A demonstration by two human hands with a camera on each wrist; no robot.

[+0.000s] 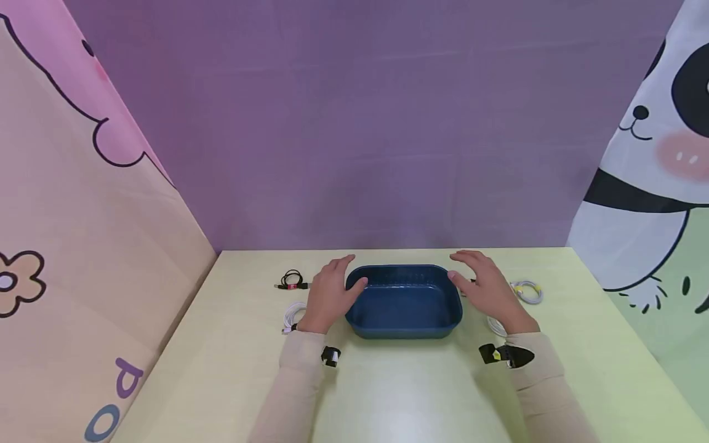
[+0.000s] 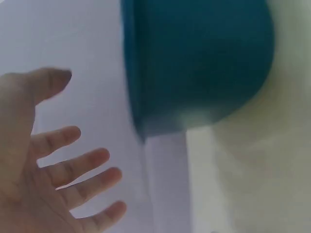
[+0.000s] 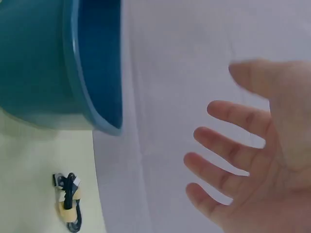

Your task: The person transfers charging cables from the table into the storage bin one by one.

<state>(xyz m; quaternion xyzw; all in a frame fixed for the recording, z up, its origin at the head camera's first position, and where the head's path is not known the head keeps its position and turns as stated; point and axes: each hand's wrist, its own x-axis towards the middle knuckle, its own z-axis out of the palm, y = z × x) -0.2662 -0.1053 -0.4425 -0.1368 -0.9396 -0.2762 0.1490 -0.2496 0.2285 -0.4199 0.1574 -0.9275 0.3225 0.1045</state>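
A blue rectangular bin point(image 1: 404, 333) stands upright on the table between the two hands. My left hand point(image 1: 330, 295) is at its left side, fingers spread and relaxed; in the left wrist view the hand point(image 2: 58, 170) is apart from the bin point(image 2: 204, 63). On the other side my right hand point(image 1: 490, 292) has its fingers extended, and the right wrist view shows a gap between that hand point(image 3: 257, 145) and the bin wall point(image 3: 39, 63). Neither hand holds anything. The part of the bin that the head view shows inside has nothing in it.
Left of the bin lie a black coiled cable point(image 1: 292, 280) and a white one point(image 1: 290, 317). To the right are a white-and-yellow coil point(image 1: 528, 292) and a white coil point(image 1: 496, 327) partly behind the right wrist. A dark bundled cable point(image 3: 71, 201) shows in the right wrist view.
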